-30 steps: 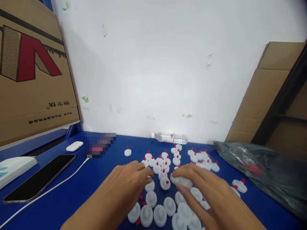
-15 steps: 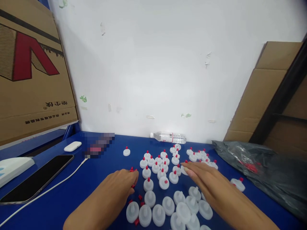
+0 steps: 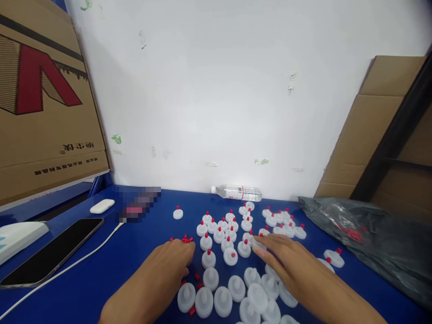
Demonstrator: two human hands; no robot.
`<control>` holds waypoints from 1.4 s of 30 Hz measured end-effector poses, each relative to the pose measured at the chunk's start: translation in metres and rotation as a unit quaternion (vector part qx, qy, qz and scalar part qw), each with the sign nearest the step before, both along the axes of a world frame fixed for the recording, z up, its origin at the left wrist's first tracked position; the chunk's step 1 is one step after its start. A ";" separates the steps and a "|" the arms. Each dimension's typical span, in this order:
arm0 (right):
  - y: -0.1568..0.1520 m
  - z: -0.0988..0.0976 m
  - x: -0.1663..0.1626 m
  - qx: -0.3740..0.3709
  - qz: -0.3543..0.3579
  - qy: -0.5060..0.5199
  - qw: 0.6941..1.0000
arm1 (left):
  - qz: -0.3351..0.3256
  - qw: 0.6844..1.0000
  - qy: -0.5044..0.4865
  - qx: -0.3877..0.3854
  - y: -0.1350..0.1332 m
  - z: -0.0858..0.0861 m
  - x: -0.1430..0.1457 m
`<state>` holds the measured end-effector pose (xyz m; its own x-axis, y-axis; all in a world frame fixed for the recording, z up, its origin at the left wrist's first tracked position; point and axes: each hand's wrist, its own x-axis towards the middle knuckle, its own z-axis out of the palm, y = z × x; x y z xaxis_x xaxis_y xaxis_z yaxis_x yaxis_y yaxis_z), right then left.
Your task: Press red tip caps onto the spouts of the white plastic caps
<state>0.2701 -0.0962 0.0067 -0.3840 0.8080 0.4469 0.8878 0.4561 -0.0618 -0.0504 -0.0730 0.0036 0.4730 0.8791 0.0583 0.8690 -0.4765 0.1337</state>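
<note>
Left hand [image 3: 178, 257] now over the red caps [image 3: 186, 240], shifted from the white discs.
Nearest, uncapped discs [image 3: 223, 302] crowd the tabletop [image 3: 135, 240]; beyond, the left hand curls, its grip hidden, suggesting cap pickup; the right hand [image 3: 282, 257] touches a pale disc [image 3: 259, 244], hold uncertain. Capped discs [image 3: 230, 256] stand ahead.

Left hand [image 3: 170, 263] beside red caps [image 3: 186, 239] — right hand [image 3: 285, 257] holding white disc [image 3: 259, 243].
</note>
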 end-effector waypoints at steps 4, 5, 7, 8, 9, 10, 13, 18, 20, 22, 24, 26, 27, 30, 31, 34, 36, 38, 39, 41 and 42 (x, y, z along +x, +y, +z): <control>0.001 -0.001 0.000 -0.021 -0.007 -0.007 1.000 | -0.005 1.000 -0.004 -0.003 0.000 0.001 0.002; 0.000 -0.002 0.000 -0.028 -0.009 -0.006 1.000 | -0.004 1.000 -0.002 -0.009 0.000 0.002 0.003; 0.000 -0.003 0.002 -0.033 -0.016 0.002 0.999 | 0.004 1.000 0.008 -0.024 0.000 0.005 0.004; 0.000 -0.003 0.003 -0.032 -0.022 0.009 0.999 | 0.010 0.999 0.014 -0.036 0.000 0.007 0.004; 0.000 -0.003 0.005 -0.032 -0.029 0.017 0.999 | 0.016 0.998 0.021 -0.049 -0.001 0.010 0.005; 0.000 -0.002 0.007 -0.030 -0.035 0.025 0.999 | 0.022 0.997 0.027 -0.064 -0.001 0.012 0.006; -0.002 0.001 0.015 -0.029 -0.049 0.046 0.997 | 0.023 0.994 0.047 -0.097 -0.003 0.019 0.009; -0.004 0.003 0.034 -0.037 -0.079 0.059 0.994 | 0.016 0.992 0.065 -0.109 -0.005 0.026 0.014; -0.004 0.001 0.041 -0.065 -0.093 0.068 0.991 | 0.016 0.992 0.066 -0.108 -0.005 0.025 0.015; -0.004 -0.002 0.048 -0.085 -0.106 0.074 0.988 | 0.013 0.993 0.065 -0.097 -0.005 0.023 0.013; -0.003 -0.006 0.054 -0.085 -0.117 0.075 0.987 | 0.004 0.994 0.067 -0.081 -0.005 0.020 0.011; -0.001 -0.012 0.059 -0.080 -0.125 0.072 0.986 | -0.005 0.996 0.061 -0.059 -0.003 0.015 0.009; 0.000 -0.015 0.062 -0.078 -0.129 0.071 0.986 | -0.009 0.998 0.052 -0.045 -0.002 0.013 0.008; 0.004 -0.024 0.067 -0.087 -0.144 0.069 0.983 | -0.008 0.999 0.031 -0.027 0.001 0.007 0.006; 0.006 -0.026 0.068 -0.092 -0.147 0.070 0.982 | -0.007 0.999 0.029 -0.027 0.002 0.006 0.005; 0.010 -0.026 0.067 -0.129 -0.146 0.080 0.978 | -0.020 0.999 0.021 -0.024 0.004 0.005 0.004; 0.010 -0.022 0.065 -0.162 -0.141 0.086 0.973 | -0.033 0.999 0.011 -0.013 0.004 0.006 0.003; 0.008 -0.016 0.064 -0.172 -0.147 0.089 0.970 | -0.040 0.999 0.005 -0.014 0.003 0.008 0.002; 0.006 -0.013 0.065 -0.168 -0.156 0.090 0.969 | -0.041 0.999 0.002 -0.018 0.002 0.009 0.002; 0.001 -0.007 0.067 -0.167 -0.175 0.092 0.966 | -0.044 0.999 -0.002 -0.031 0.001 0.010 0.003; -0.001 -0.004 0.070 -0.174 -0.182 0.094 0.963 | -0.046 0.998 -0.005 -0.037 0.001 0.011 0.003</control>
